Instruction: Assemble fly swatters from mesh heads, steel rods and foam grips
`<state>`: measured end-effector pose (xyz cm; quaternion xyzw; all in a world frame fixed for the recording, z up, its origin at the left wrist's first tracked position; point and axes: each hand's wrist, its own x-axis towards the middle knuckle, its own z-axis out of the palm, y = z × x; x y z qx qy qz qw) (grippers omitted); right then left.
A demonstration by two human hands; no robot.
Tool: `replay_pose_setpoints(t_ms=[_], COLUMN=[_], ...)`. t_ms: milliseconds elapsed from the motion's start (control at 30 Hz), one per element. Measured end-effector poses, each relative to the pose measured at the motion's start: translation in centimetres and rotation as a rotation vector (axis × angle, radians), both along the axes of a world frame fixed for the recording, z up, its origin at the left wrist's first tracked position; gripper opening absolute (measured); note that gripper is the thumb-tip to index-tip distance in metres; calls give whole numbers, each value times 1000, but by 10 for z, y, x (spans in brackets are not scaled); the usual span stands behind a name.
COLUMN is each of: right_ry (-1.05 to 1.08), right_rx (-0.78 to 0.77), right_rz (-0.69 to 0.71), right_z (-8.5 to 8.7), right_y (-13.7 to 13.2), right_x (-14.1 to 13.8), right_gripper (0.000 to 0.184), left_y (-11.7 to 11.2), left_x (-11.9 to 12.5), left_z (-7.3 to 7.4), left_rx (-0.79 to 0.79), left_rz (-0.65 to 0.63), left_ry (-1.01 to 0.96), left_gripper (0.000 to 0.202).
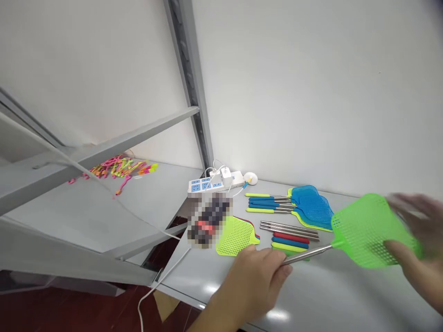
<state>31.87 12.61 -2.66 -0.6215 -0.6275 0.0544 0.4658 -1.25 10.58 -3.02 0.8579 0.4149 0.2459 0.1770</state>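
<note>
A bright green fly swatter [360, 226] is held over the table between my two hands. My left hand [254, 279] is closed around its metal rod, near the lower end. At the broad mesh head, my right hand [420, 240] has its thumb in front and its fingers behind, smeared by motion. Below the rod lie several loose handle sleeves [290, 240] in red, blue, yellow and green. Behind these, several bare metal rods [289, 229] lie side by side. Loose swatter heads [237, 236], yellow-green on top, are stacked left of them.
Blue and yellow-green fly swatters [308, 205] lie together near the wall. A power strip [199, 186] with white plugs stands at the table's back left corner, beside a blurred-out object [209, 220]. Colourful small items [117, 168] lie on the left shelf, behind a grey metal frame [138, 136].
</note>
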Motion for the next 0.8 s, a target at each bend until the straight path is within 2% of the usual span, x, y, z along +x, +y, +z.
replay_pose_setpoints(t_ms=[33,100,133,233,367,467,567,667,733,800], right_ry=[104,349,476,699,722,758,741,585,374,125], right_rx=[-158,-487,-569,-628,-716,-784,-724,-577,-405,-157], right_rz=[37,207,289,402,448,543,615,609,494,295], right_z=[2,5,7,13,27,36,40,41,38,33], right_y=[2,4,4,8,16,17,10,-4,-16,-31], right_x=[-2,-8,-12,-19,-23,-33,-45,-44,-26,8], right_gripper=[71,54,52,55,60,57,55,44,26,16], left_y=[2,8,12,29,48,51,47,32,16,0], left_x=[-3,-5,-5,-2,12,28,42,45,39,25], left_z=[1,4,6,14,23,26,27,27,28,32], left_rx=[-8,-7,6,89,259,382,459,477,431,314], left_rz=[-16,-26,-22,-19,32,18,-5,-16,-43,-40], left_ry=[26,73,95,198,312,344,357,360,319,231], left_gripper=[19,21,21,22,19,19,28,21,17,18])
